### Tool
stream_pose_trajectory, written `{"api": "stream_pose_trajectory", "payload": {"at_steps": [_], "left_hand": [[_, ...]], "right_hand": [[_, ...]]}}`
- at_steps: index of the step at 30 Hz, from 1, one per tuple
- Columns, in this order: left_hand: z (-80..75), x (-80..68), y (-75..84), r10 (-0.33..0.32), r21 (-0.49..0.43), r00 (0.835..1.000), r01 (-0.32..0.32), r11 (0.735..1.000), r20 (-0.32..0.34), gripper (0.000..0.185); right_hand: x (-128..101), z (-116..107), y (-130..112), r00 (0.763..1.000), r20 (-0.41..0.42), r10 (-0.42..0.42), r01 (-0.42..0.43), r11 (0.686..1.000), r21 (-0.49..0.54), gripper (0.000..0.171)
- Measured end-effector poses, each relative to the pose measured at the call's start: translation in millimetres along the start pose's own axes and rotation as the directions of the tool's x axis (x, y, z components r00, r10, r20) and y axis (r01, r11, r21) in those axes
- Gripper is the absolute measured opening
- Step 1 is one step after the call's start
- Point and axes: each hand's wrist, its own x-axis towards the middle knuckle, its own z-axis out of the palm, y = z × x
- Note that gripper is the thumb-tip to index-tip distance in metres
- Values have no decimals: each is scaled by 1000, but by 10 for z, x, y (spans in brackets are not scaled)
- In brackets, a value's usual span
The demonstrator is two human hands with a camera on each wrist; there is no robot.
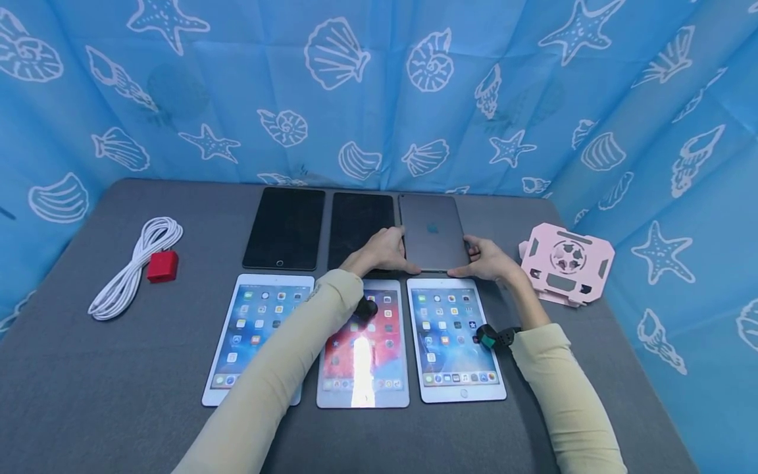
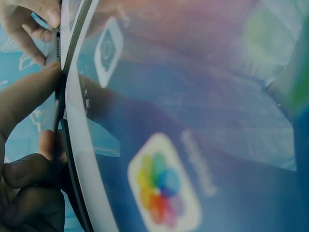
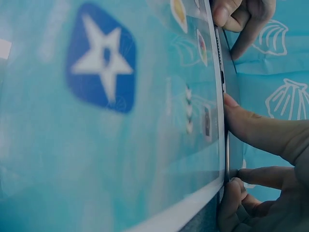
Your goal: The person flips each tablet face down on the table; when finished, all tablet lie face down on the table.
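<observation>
Overhead, seashell-print blue curtain (image 1: 379, 85) around grey table (image 1: 118, 395) — both hands' (image 1: 385, 253) grip on back-up grey tablet (image 1: 432, 230).

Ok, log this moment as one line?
left hand: holds grey tablet | right hand: holds it too | tablet: back up, far row

The near edge of the grey tablet (image 1: 435, 232) is covered by the left hand (image 1: 381, 251) and right hand (image 1: 487, 259). The middle lit tablet (image 1: 364, 342) is partly hidden by a sleeve (image 1: 284, 368). In both wrist views the app icons are blurred and cut off.
</observation>
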Motion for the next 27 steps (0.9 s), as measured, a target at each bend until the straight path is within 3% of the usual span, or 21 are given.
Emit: {"api": "stream_pose_trajectory", "payload": {"at_steps": [11,27], "left_hand": [[-4,-10,30,-17,-7,1000,17,1000,-1,94],[26,-15,17,-8,6,1000,8,1000,-22,96]], "right_hand": [[3,-4,0,1000,15,-8,8,1000,-30,102],[26,11,23,1000,-5,-15,15,999,-36,101]]}}
